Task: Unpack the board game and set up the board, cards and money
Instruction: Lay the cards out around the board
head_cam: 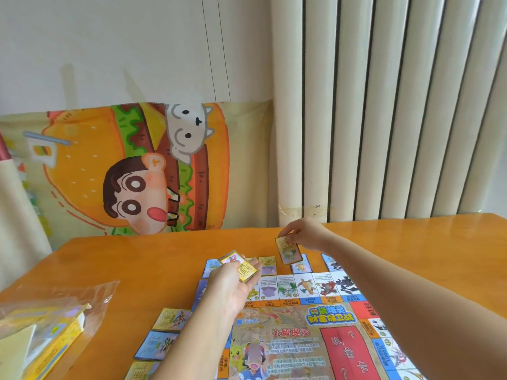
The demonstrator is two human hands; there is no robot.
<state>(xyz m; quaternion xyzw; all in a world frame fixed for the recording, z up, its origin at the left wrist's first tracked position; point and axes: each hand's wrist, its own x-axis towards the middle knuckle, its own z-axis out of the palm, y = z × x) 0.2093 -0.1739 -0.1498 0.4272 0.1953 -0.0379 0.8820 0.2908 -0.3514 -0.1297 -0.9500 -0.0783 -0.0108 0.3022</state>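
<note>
One head-worn wide-angle view, looked forward and down, close over glossy orange wooden bench (137,259), faced cream pleated curtain (384,105)

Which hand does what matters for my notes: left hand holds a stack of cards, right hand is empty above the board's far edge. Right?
No: the head view shows the right hand pinching a single card above the board's far edge, not empty. The left hand holds a stack of cards.

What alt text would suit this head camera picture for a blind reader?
A person's right hand pinches one card above the far edge of a game board on an orange table, while the left hand holds a card stack. More cards lie beside the board; a bagged box sits left.
</note>
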